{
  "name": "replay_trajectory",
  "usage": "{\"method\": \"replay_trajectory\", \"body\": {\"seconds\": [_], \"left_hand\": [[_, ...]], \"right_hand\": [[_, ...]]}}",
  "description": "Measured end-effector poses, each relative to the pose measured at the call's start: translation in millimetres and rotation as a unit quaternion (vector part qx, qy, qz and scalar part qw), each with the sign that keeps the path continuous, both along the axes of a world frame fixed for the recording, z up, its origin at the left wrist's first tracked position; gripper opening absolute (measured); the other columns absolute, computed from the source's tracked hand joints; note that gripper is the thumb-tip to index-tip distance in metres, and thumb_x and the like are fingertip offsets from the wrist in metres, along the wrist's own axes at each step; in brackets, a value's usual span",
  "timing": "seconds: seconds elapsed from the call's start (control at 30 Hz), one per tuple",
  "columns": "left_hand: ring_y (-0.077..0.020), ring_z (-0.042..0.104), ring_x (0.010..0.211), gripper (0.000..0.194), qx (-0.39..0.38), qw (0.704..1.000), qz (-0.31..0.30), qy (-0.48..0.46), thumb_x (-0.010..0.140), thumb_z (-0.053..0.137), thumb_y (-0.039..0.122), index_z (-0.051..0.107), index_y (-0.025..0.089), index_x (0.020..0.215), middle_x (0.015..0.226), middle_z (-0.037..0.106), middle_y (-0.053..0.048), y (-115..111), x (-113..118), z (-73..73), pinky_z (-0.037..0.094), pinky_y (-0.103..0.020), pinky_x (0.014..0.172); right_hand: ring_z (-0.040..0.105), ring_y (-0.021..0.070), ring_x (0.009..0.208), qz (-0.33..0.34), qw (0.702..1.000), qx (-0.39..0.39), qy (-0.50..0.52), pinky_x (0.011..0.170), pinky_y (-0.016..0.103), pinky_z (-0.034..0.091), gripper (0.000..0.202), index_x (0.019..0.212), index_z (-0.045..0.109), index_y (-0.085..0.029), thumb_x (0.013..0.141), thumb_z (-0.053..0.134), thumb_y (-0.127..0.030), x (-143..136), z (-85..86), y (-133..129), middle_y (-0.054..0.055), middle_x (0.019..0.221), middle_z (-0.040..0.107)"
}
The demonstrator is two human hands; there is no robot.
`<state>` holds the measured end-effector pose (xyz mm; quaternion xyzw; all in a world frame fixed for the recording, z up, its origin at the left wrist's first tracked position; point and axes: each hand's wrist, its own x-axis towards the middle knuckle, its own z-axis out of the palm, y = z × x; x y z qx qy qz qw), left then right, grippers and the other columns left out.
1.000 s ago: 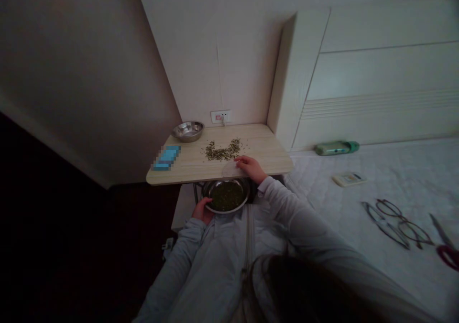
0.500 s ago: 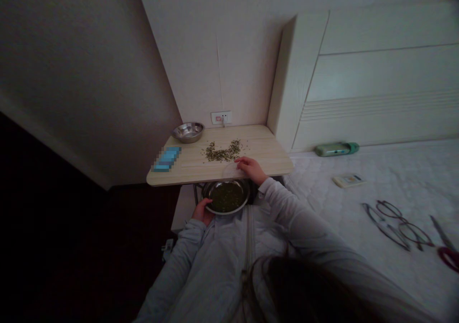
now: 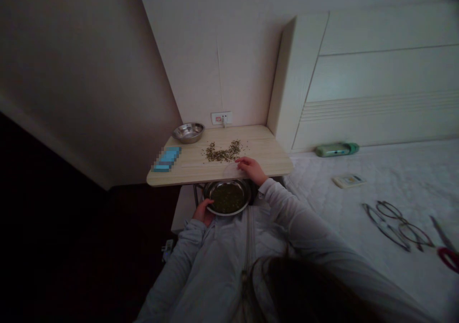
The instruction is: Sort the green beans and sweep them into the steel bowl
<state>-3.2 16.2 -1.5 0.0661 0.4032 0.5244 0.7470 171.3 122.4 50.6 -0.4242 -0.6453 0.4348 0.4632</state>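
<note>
My left hand [image 3: 203, 212] grips the near left rim of a metal bowl [image 3: 229, 213], thumb over the edge. The bowl sits below the table's front edge, close to my body, and small dark green bean-like grains [image 3: 226, 198] fill its bottom. On the small wooden table [image 3: 268, 146] lies a scattered patch of similar grains [image 3: 222, 154]. My right hand [image 3: 253, 169] is at the table's front edge, its fingers closed on a pale, see-through, rounded flat piece [image 3: 230, 170]. That piece lies just on the near side of the patch.
A second metal bowl [image 3: 188, 133] stands at the table's back left, with a blurred-out phone-like object [image 3: 167, 159] before it. On the bed to the right lie a green bottle [image 3: 337, 149], a small white device [image 3: 349, 181], eyeglasses [image 3: 398, 222] and scissors [image 3: 444, 242]. A wall socket [image 3: 221, 118] is behind the table.
</note>
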Motion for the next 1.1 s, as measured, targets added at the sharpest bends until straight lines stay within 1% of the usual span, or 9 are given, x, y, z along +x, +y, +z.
{"method": "replay_trajectory", "body": {"seconds": [0.1,0.23,0.4,0.53,0.77,0.93,1.1], "left_hand": [[-0.0209,0.056,0.08,0.034,-0.005,1.0,0.007,0.004,0.059,0.041,0.008,0.055,0.01,0.09,0.072,0.064,-0.006,0.1,0.3,0.2,0.044,-0.034,0.072],[-0.0213,0.055,0.082,0.035,-0.003,1.0,0.006,-0.004,0.059,0.04,0.008,0.054,0.01,0.092,0.074,0.064,-0.006,-0.1,0.8,0.3,0.044,-0.035,0.073],[-0.0214,0.054,0.085,0.037,0.01,1.0,0.002,-0.003,0.059,0.041,0.008,0.054,0.01,0.093,0.077,0.064,-0.006,-0.3,0.7,-0.2,0.042,-0.034,0.076],[-0.0221,0.053,0.087,0.038,0.006,1.0,-0.002,-0.005,0.059,0.041,0.009,0.054,0.01,0.095,0.078,0.064,-0.006,0.0,0.5,-0.8,0.041,-0.034,0.077],[-0.0215,0.054,0.085,0.037,0.004,1.0,0.0,-0.01,0.06,0.041,0.008,0.053,0.01,0.095,0.078,0.064,-0.007,1.2,0.8,-0.5,0.042,-0.034,0.076],[-0.0212,0.055,0.084,0.036,0.002,1.0,0.017,0.013,0.06,0.041,0.007,0.053,0.01,0.094,0.076,0.064,-0.006,1.4,0.5,-1.1,0.043,-0.034,0.075],[-0.0218,0.055,0.082,0.036,-0.003,1.0,0.006,0.012,0.06,0.042,0.009,0.053,0.01,0.094,0.076,0.064,-0.007,0.7,-0.6,-3.0,0.043,-0.035,0.074]], "right_hand": [[0.044,0.0067,0.054,0.001,1.0,-0.001,-0.001,0.058,0.021,0.034,0.024,0.078,0.055,-0.015,0.059,0.043,-0.022,0.1,0.4,-0.3,-0.003,0.056,0.053],[0.044,0.0067,0.054,0.012,1.0,-0.005,0.003,0.058,0.021,0.034,0.024,0.079,0.055,-0.015,0.059,0.043,-0.022,1.1,1.3,-0.9,-0.003,0.057,0.054],[0.044,0.0063,0.054,0.046,0.999,-0.019,-0.004,0.058,0.021,0.034,0.024,0.08,0.054,-0.015,0.059,0.044,-0.022,2.7,4.2,-3.1,-0.003,0.058,0.055],[0.044,0.0059,0.054,0.058,0.998,-0.021,-0.006,0.057,0.02,0.034,0.024,0.08,0.054,-0.015,0.059,0.045,-0.021,2.1,5.1,-3.5,-0.003,0.058,0.055],[0.044,0.0053,0.053,0.054,0.997,-0.011,-0.045,0.054,0.019,0.033,0.024,0.081,0.055,-0.016,0.059,0.045,-0.02,1.7,2.7,-1.4,-0.003,0.06,0.056],[0.044,0.005,0.051,0.06,0.997,-0.008,-0.051,0.051,0.019,0.032,0.025,0.082,0.055,-0.016,0.06,0.045,-0.02,1.4,1.6,-1.1,-0.003,0.06,0.056],[0.045,0.0055,0.053,0.055,0.997,-0.006,-0.056,0.053,0.019,0.034,0.025,0.083,0.055,-0.016,0.06,0.046,-0.021,1.5,-1.7,1.1,-0.002,0.062,0.057]]}}
